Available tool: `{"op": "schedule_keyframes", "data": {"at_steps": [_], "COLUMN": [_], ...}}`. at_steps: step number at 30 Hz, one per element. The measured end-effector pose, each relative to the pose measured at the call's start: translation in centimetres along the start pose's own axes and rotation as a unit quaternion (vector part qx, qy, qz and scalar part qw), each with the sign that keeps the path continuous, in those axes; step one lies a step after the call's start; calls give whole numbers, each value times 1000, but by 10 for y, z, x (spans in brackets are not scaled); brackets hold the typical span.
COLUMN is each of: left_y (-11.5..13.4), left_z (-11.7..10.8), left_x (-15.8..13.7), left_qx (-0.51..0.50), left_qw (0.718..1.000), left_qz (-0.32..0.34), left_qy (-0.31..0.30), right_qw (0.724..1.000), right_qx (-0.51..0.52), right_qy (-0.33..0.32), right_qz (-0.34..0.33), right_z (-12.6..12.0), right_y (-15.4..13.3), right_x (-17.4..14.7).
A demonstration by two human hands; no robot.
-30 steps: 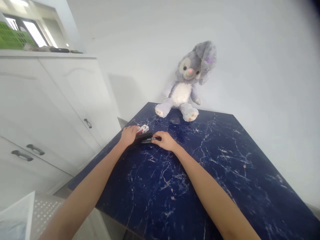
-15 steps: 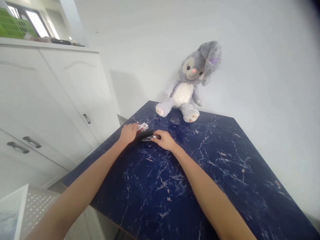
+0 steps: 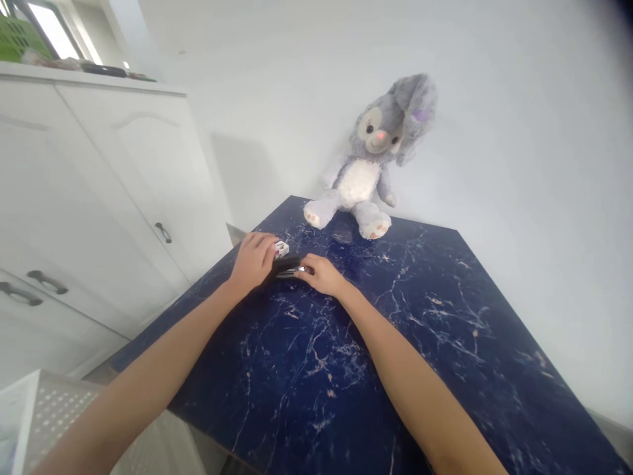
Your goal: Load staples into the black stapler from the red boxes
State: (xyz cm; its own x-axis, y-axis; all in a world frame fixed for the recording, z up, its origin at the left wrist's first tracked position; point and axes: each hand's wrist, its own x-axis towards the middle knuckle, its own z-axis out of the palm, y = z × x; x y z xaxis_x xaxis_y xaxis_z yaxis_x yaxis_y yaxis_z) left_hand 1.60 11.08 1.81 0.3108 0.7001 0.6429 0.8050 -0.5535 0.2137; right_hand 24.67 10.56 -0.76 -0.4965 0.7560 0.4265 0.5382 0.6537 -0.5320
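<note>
A black stapler (image 3: 287, 265) with a silvery metal strip lies on the dark blue marbled table, between my two hands. My left hand (image 3: 253, 260) is curled over its left end, the fingertips partly hidden. Just beyond those fingers sits a small white box (image 3: 281, 249) with red and dark print, close to or touching them. At the right end, my right hand (image 3: 320, 274) pinches the stapler between thumb and fingers, near a shiny metal piece. The stapler's left part is covered by my left hand.
A grey plush rabbit (image 3: 361, 181) sits against the wall at the table's (image 3: 435, 316) far edge, with a dark, flat round thing (image 3: 342, 235) by its feet. White cabinets (image 3: 143, 171) stand on the left. A white perforated unit (image 3: 64, 409) is at the lower left.
My left hand has shifted slightly up and forward, covering more of the small box. My right hand stays at the stapler's right end. The view has shifted a little.
</note>
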Motion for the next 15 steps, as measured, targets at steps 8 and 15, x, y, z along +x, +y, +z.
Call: {"op": "schedule_keyframes", "data": {"at_steps": [8, 15], "left_y": [11, 11], "left_z": [8, 9], "left_x": [-9, -9], "left_qx": [-10, 35], "left_qw": [984, 984], "left_qz": [118, 105], "left_qy": [-131, -139], "right_qw": [1000, 1000], "right_qx": [18, 16], "right_qy": [1, 7], "right_qz": [-5, 11], "right_z": [-5, -24], "right_y": [4, 25], "right_x": [1, -12]}}
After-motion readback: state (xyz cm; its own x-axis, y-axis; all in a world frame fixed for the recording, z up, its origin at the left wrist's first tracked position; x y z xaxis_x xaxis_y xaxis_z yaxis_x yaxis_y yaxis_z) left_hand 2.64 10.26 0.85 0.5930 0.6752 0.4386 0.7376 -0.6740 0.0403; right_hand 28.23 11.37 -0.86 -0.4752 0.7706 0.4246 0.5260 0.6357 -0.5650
